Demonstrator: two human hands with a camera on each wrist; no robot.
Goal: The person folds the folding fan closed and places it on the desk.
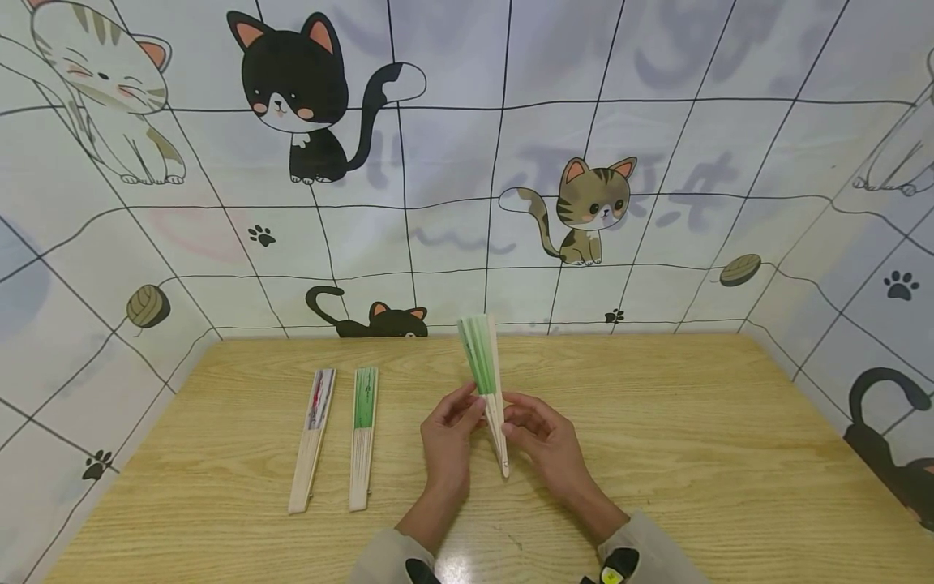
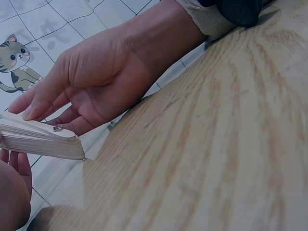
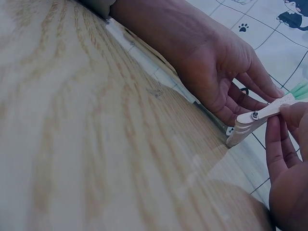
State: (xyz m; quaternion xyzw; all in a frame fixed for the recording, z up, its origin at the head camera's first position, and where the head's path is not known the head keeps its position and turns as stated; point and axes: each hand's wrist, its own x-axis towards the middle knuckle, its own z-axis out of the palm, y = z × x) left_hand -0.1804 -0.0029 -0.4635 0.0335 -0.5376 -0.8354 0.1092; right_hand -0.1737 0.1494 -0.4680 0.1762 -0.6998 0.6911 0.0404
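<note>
Both hands hold a folding fan (image 1: 479, 353) with a green leaf and pale wooden ribs, slightly spread at its top. It stands tilted over the table, leaf upward and pivot end downward. My left hand (image 1: 447, 446) pinches the ribs from the left. From the other side, my right hand (image 1: 550, 450) grips them with thumb and fingers. In the left wrist view, a small metal pivot shows at the end of the stacked ribs (image 2: 41, 139). The right wrist view shows both thumbs on the fan's outer stick (image 3: 269, 109).
Two folded fans lie side by side left of the hands: one with a grey and red leaf (image 1: 319, 401), one with a green leaf (image 1: 365, 401). The wooden table (image 1: 693, 438) is enclosed by a cat-patterned cloth (image 1: 452, 162) at the back and sides.
</note>
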